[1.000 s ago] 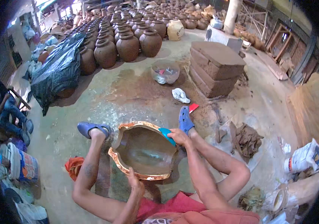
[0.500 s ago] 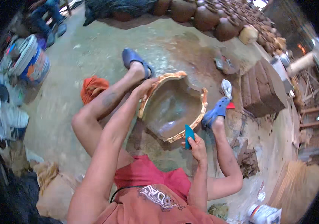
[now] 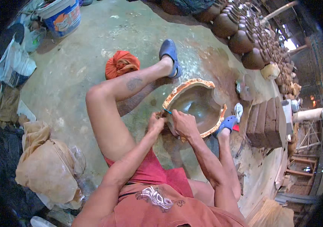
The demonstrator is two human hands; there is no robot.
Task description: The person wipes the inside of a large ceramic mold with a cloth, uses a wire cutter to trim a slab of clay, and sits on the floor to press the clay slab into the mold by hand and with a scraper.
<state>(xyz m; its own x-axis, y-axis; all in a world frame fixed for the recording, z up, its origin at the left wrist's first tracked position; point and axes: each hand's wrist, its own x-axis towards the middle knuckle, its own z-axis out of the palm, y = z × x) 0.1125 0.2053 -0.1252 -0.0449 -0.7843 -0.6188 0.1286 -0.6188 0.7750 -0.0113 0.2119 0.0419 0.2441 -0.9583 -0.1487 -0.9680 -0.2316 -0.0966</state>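
Observation:
A large bowl-shaped mould rests on the floor between my legs, its thick rim rough and orange-cream, with a dip at its far right. Its inside is smooth, grey-brown and shiny like wet clay. My right hand is closed at the rim's left side, gripping a teal scraper of which only a thin edge shows. Just left of it, against the outside of the rim, my left hand has its fingers curled together. A bit of brown stuff shows at its fingertips, too small to make out.
Blue clogs are on my feet, either side of the mould. An orange cloth bundle lies beyond my left leg. Stacked clay blocks stand at right, rows of round brown pots far right. A bucket stands far left.
My left hand has come from the rim's far left down to its near left side. My right hand has brought the scraper from the near rim up beside it. The view has shifted.

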